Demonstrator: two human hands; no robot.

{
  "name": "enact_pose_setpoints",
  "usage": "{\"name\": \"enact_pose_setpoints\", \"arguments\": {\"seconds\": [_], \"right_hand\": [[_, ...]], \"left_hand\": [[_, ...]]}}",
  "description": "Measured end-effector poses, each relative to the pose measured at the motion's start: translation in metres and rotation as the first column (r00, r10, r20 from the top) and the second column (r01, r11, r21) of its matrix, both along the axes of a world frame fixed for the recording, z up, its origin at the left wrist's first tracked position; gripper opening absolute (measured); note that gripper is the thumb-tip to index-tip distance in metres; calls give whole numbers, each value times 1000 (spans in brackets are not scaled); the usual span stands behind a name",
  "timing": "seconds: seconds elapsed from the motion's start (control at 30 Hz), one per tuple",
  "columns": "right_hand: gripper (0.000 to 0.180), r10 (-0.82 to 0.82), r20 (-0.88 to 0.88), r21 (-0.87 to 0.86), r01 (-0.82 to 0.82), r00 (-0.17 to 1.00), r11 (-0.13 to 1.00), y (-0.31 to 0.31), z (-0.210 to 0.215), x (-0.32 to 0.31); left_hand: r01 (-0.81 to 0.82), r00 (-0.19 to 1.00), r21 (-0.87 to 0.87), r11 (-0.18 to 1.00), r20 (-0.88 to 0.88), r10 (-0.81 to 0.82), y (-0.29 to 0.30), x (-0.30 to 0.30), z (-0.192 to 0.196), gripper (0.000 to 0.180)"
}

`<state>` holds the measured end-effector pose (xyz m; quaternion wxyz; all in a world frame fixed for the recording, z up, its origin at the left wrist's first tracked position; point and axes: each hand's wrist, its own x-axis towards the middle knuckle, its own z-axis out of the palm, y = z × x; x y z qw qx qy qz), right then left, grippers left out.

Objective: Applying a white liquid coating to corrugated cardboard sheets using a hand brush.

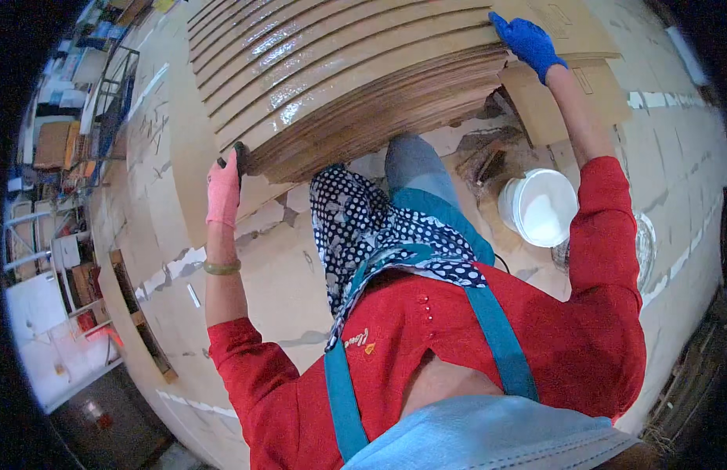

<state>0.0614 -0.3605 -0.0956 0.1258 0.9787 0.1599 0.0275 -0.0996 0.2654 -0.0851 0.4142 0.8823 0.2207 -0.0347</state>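
In front of me lies a thick stack of brown cardboard sheets (379, 66), fanned so that their edges form steps. Wet, glossy patches shine along the left part of the steps. At the near left corner of the stack, my left hand (225, 186), in a pink glove with dark fingertips, is closed on the edge of the sheets. My right hand (529, 45), in a blue glove, grips the right end of the upper sheets. Both arms are stretched out, one at each end. The undersides of the fingers are partly hidden.
A white bucket (514, 210) with white contents stands to the right of my legs, a clear container (645, 239) beside it. More flat cardboard (567, 102) lies under the stack's right end. Metal racks (105, 102) and a wooden strip (136, 313) are at the left.
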Motion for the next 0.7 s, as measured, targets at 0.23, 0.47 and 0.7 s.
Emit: {"name": "enact_pose_setpoints", "arguments": {"seconds": [0.23,0.47,0.7], "right_hand": [[58,-156,113,265,122,981,956,-5,35,-22],[35,-176,429,326,30,886,945,15,-5,-9],[17,-199,696,315,-44,690,948,19,-35,9]], "left_hand": [[35,997,187,982,-78,-20,-24,1,60,47],[85,823,-700,709,450,346,-17,-1,32,46],[-377,872,241,894,419,255,-56,39,6,42]]}}
